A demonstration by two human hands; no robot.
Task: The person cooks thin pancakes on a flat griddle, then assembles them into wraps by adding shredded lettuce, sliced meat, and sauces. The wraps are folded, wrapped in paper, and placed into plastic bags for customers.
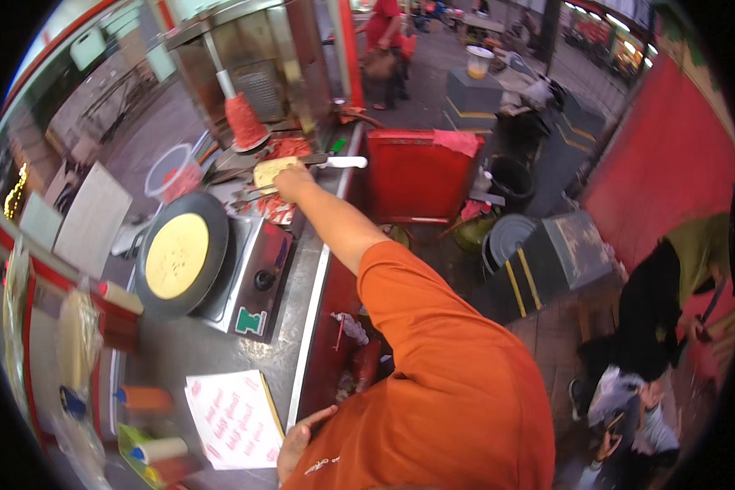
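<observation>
My right arm reaches forward over the counter. The fingers of my right hand are closed at the right edge of a pale yellow piece of flatbread. A thin metal tool shows just below it; I cannot tell whether my hand holds it. Beside the hand lies a knife with a white handle, above chopped red meat. My left hand is low beside my body, fingers stretched out, next to a stack of printed paper sheets. A round flatbread lies in a dark frying pan.
The pan sits on a gas stove. Beyond stand a clear tub and a meat cone before a vertical grill. Sauce bottles line the counter's left. A red panel is to the right; people are around.
</observation>
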